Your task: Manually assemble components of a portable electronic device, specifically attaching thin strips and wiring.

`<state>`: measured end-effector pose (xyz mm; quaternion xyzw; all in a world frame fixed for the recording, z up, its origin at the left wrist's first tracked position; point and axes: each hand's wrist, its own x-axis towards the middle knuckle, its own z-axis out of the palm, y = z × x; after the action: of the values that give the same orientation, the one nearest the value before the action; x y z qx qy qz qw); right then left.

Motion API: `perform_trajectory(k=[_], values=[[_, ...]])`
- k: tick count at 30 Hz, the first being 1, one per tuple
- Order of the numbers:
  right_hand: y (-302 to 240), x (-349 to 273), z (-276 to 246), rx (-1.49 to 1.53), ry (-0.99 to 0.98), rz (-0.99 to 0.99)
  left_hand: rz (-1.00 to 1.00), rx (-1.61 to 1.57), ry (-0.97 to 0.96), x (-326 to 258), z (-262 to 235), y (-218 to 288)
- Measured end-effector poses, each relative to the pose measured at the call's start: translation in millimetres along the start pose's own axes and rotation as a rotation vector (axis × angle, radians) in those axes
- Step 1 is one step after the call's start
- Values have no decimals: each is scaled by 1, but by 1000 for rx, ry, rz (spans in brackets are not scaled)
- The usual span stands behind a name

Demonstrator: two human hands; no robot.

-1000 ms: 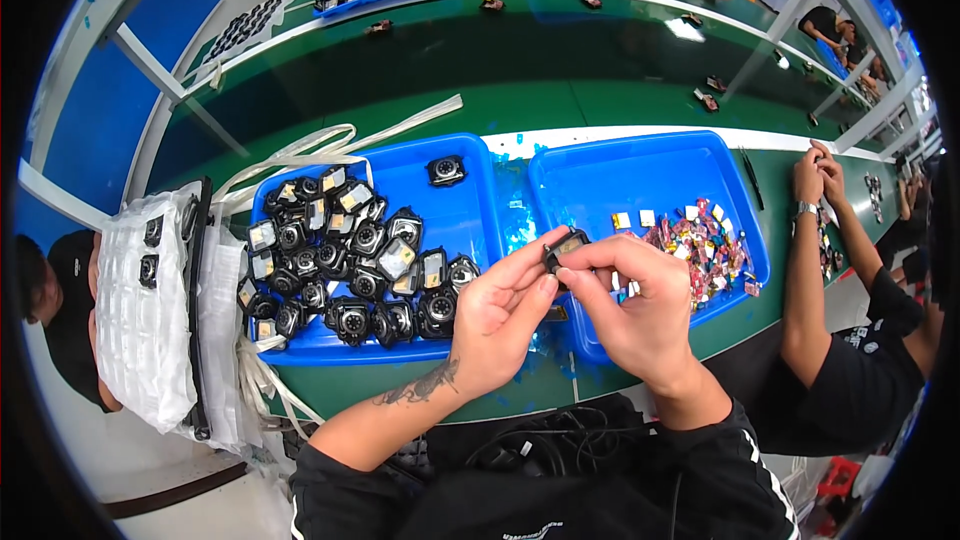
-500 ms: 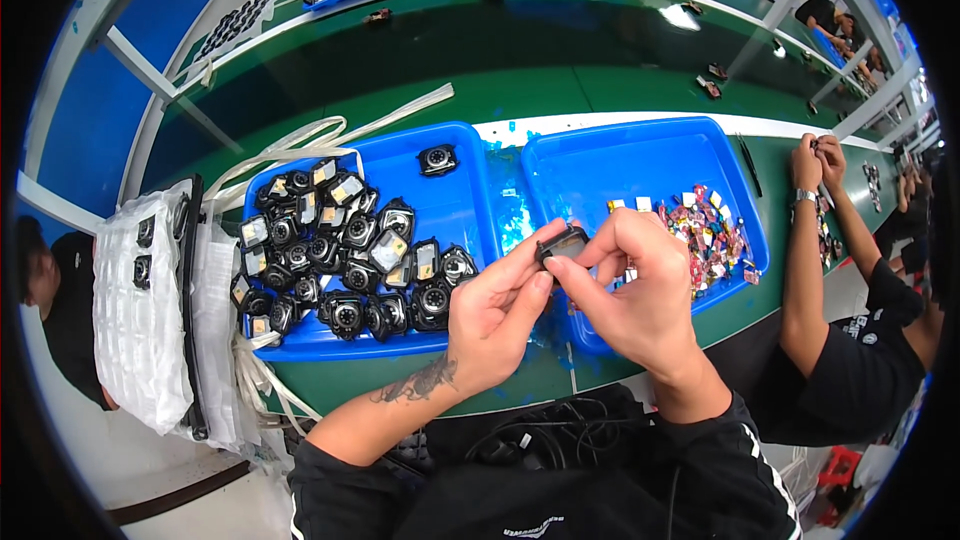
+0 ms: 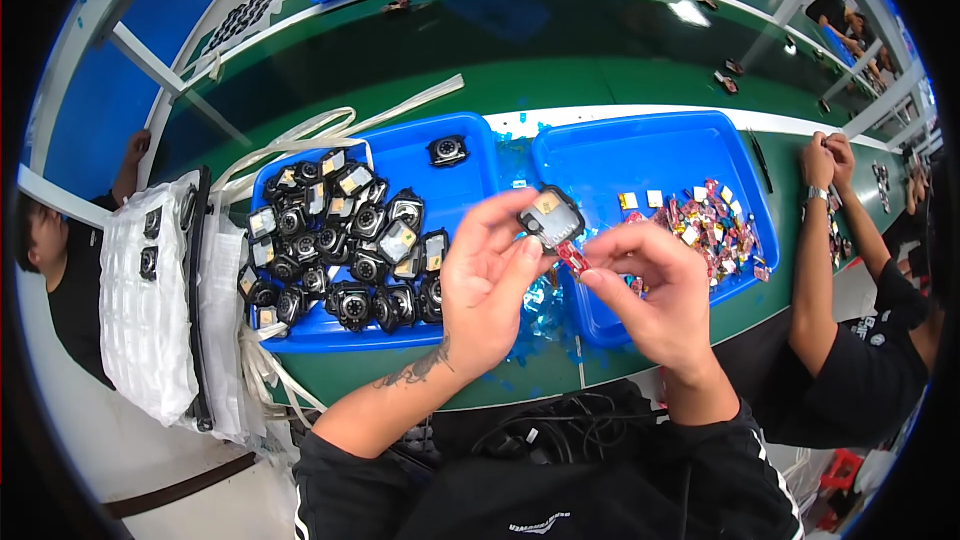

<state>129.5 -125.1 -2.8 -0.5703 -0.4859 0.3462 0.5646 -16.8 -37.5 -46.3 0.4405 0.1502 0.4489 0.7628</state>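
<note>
My left hand (image 3: 492, 285) grips a black smartwatch housing (image 3: 553, 221) between thumb and fingers, its grey inner face with a tan patch turned toward me. Pinched in my right hand (image 3: 655, 285) is a small red circuit board (image 3: 573, 258), close against the housing's lower edge; whether the two are still joined I cannot tell. Left of my hands, a blue tray (image 3: 420, 150) holds a heap of black watch housings (image 3: 330, 240). Behind my right hand, another blue tray (image 3: 640, 145) contains many small red boards and silvery pieces (image 3: 710, 230).
A white bubble-wrapped stack (image 3: 150, 310) stands at the left, with white straps (image 3: 300, 155) beside it. Blue film scraps (image 3: 540, 315) lie between the trays. A dark pen-like tool (image 3: 762, 160) rests by the right tray. A co-worker's hands (image 3: 828, 155) work at the right.
The housing has tilted so its inner face shows. My right hand has drawn slightly down and right, and the red board now shows in its fingers. Someone at far left has raised a hand.
</note>
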Motion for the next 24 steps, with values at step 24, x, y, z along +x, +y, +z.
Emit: perform_trajectory(k=[24], values=[[2,7,-17,-300,-84,-202,-203,577,-281,5,-5,27]])
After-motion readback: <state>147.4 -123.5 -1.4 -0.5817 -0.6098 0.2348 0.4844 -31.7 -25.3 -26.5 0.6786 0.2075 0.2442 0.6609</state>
